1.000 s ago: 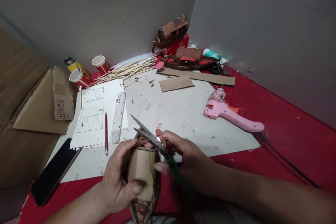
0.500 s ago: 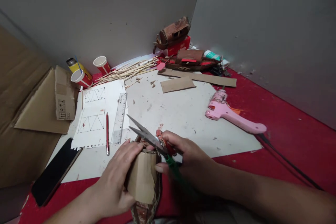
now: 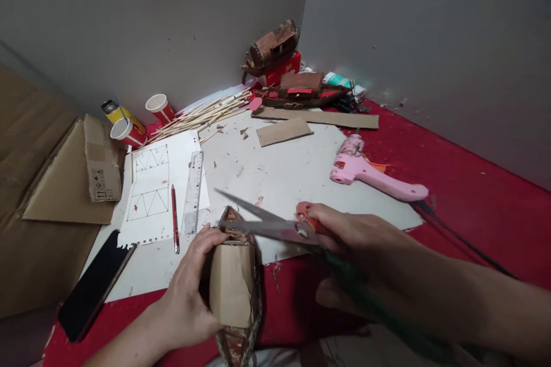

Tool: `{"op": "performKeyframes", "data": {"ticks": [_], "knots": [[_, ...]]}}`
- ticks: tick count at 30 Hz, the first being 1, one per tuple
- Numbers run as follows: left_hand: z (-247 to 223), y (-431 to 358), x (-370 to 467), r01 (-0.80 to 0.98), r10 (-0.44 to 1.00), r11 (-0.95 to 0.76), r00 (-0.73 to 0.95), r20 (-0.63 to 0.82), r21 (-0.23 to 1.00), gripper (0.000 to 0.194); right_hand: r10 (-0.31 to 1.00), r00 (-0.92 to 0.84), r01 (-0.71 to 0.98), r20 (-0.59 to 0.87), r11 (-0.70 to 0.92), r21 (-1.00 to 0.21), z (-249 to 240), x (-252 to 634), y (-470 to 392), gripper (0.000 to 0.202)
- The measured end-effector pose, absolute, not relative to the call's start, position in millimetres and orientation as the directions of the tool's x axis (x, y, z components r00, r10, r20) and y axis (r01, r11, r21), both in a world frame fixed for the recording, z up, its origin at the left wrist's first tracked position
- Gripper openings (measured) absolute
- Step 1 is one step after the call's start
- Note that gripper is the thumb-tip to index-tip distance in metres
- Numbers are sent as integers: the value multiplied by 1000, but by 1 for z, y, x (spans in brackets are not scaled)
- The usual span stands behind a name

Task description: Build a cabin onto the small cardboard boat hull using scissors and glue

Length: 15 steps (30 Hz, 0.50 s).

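Observation:
My left hand point(image 3: 189, 292) grips the left side of a small model boat point(image 3: 235, 284), which has a brown hull and a curved cardboard roof. The boat lies lengthwise near the table's front edge, its pointed end away from me. In my right hand point(image 3: 357, 241) is a pair of scissors point(image 3: 297, 229) with green and orange-red handles. Their blades are parted and point left, passing over the boat's far end. The lower part of my right hand is dark and blurred.
A pink glue gun point(image 3: 370, 172) with a cord lies at right. Cardboard strips point(image 3: 318, 118), bamboo sticks point(image 3: 206, 112) and two finished-looking boats point(image 3: 301, 89) are at the back. At left are a drawing sheet point(image 3: 150, 183), pencil point(image 3: 174, 221), ruler point(image 3: 193, 192), phone point(image 3: 94, 287) and paper cups point(image 3: 160, 108).
My right hand has moved right with the scissors, away from the boat's side, and the blades have swung to lie more level. My left hand stays on the boat. The view has shifted slightly.

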State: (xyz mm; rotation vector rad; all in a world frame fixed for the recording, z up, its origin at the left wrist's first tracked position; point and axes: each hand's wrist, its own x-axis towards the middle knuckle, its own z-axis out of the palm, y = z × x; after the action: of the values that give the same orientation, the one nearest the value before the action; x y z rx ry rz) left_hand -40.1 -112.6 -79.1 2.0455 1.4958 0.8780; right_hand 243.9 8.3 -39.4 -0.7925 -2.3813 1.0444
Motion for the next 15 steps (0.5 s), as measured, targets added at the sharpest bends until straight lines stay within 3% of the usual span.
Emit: {"op": "performKeyframes", "data": {"ticks": [7, 11, 15], "knots": [[-56, -117, -42, 500, 968, -233, 34, 250, 834, 94, 636, -768, 497, 78, 667, -555, -55, 247, 16, 47], [-48, -125, -36, 436, 964, -247, 25, 263, 865, 89, 615, -788, 499, 41, 675, -544, -51, 237, 17, 53], [-52, -133, -35, 404, 969, -232, 15, 247, 885, 99, 583, -812, 491, -25, 660, -569, -47, 232, 14, 52]]}}
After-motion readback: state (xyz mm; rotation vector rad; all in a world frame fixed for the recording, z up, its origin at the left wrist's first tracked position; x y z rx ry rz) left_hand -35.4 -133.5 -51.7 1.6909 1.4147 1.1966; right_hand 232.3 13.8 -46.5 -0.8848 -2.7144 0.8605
